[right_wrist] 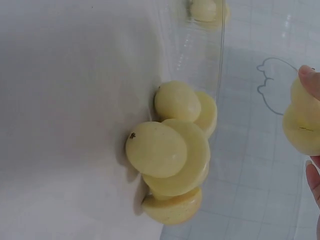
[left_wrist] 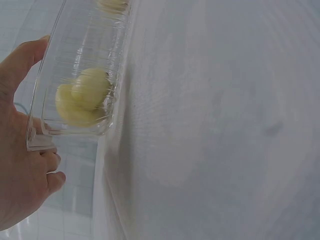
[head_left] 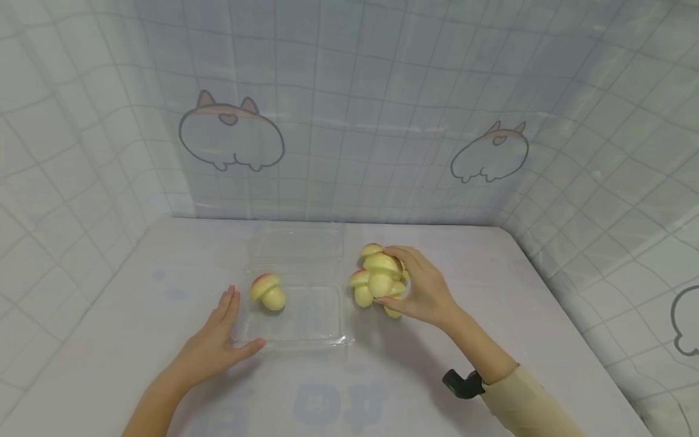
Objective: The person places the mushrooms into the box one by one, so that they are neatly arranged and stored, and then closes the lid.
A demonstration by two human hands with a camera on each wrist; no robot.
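A clear plastic container [head_left: 306,312] with its lid folded back lies on the table, one yellow mushroom-shaped piece with a reddish cap [head_left: 266,291] at its left side. My left hand [head_left: 210,346] rests at the container's left edge, fingers spread; in the left wrist view the hand [left_wrist: 25,165] is beside the container wall [left_wrist: 45,95]. To the right of the container, my right hand [head_left: 423,288] pinches a mushroom piece [head_left: 382,273] above several similar ones. The right wrist view shows the held piece [right_wrist: 302,120] raised off the pile [right_wrist: 170,155], between thumb and fingers.
The open lid [head_left: 297,243] extends behind the container. A pale cloth covers the table [head_left: 327,394], and gridded sheets with animal drawings [head_left: 232,136] hang behind and at both sides. A black strap piece [head_left: 463,384] sits at my right wrist.
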